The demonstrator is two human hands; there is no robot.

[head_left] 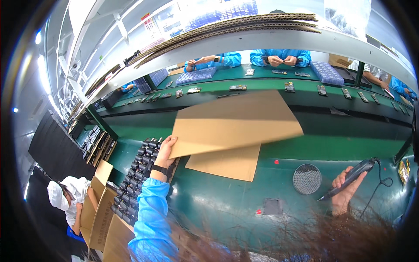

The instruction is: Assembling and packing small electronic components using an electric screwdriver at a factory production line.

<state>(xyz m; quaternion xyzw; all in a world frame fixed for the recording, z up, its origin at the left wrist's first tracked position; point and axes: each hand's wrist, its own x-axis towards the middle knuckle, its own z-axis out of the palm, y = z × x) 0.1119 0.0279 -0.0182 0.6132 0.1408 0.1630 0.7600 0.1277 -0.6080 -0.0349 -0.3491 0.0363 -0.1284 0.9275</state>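
Note:
My left hand (pixel 165 153) grips the left corner of a flat brown cardboard sheet (pixel 235 122), raised and tilted over the green bench, its right edge slightly blurred. Beneath it a second cardboard sheet (pixel 231 162) shows in part. At the right, my right hand (pixel 343 196) is wrapped round a dark electric screwdriver (pixel 354 173), its tip pointing down and left, a cord trailing from its rear end. Left of the screwdriver lies a round dish with a grid pattern (pixel 307 179). A small black square fixture (pixel 273 207) rests nearer to me.
Rows of black cylindrical parts (pixel 135 179) stand beside my left forearm. Small circuit boards (pixel 289 87) line the conveyor beyond the bench. An overhead shelf (pixel 244 41) carries cardboard strips. Co-workers in blue sleeves (pixel 301 56) sit opposite; a person in white (pixel 74 196) leans over open cartons (pixel 102 214).

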